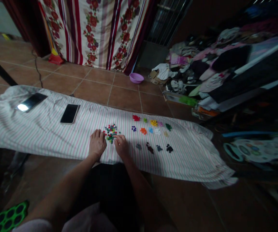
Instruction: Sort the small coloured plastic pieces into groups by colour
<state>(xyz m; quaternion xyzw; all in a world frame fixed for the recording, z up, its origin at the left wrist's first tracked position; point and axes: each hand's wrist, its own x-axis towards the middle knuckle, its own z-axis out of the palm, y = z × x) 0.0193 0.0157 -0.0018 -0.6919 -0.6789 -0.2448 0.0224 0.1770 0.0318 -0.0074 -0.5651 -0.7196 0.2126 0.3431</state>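
A mixed heap of small coloured pieces (110,130), mostly green, red and grey, lies on the striped cloth (92,117). Their exact kind is too small to tell. My left hand (97,142) rests flat at the heap's left edge, fingers stretched forward. On the other side, my right hand (121,145) has thumb and forefinger pinched together at the heap; whatever is between them is hidden. To the right are small single-colour groups, among them red pieces (136,118), yellow pieces (153,122), orange pieces (143,130), white pieces (157,131) and black pieces (169,148).
Two phones lie on the cloth to the left, one dark-screened phone (70,113) and one reflecting light (31,102). Beyond are a purple basin (136,78), a flowered curtain (100,32) and a red broom (55,58). Clothes (201,61) are heaped at the right.
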